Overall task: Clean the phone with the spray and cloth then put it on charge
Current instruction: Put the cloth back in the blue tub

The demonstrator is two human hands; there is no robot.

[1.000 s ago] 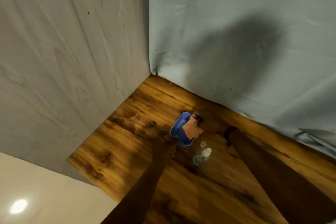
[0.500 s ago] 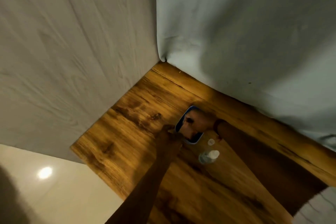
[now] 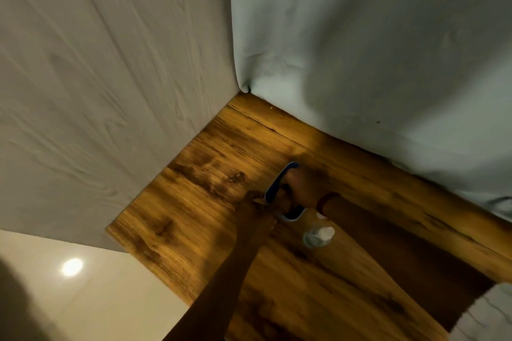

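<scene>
A wooden table (image 3: 210,202) meets a pale curtain (image 3: 360,50).

Blue-edged phone (image 3: 277,184); brown wood-grain table (image 3: 210,180); pale grey-blue cloth backdrop (image 3: 374,50).

Wood-grain tabletop (image 3: 210,202), brown with dark streaks, set into corner. Pale grey wood-grain panel (image 3: 110,91) at left; light blue-grey cloth (image 3: 374,50) hangs at right, creased, shadowed. Glossy cream floor (image 3: 105,299) lower left, bright lamp reflection (image 3: 72,266).

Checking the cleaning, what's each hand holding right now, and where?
Left hand steadies the phone by its left edge. Right hand presses on its face; a cloth underneath cannot be told.
</scene>
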